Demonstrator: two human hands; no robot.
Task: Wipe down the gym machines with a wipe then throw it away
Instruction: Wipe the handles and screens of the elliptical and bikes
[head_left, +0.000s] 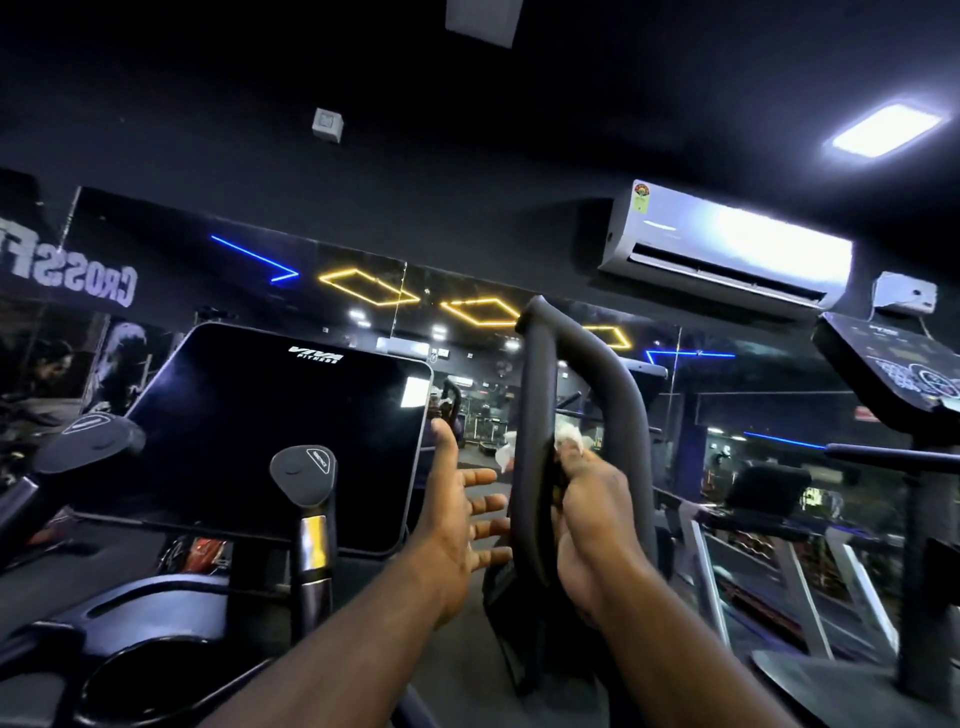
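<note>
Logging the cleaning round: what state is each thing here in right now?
Black padded loop handle: upright.
Crumpled white wipe: pressed against handle.
Right hand: holds wipe on handle.
Left hand: open, fingers spread.
Black square console screen: dark.
White ceiling light panel: lit.

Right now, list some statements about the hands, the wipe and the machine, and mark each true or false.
1. The right hand holds a white wipe against the black loop handle. True.
2. The left hand is wrapped round the handle. False: its fingers are straight and spread beside the handle, holding nothing.
3. The console screen is lit and shows workout numbers. False: it is dark, with only the Viva Fitness logo showing.
4. An air conditioner hangs high on the wall to the right. True.
</note>
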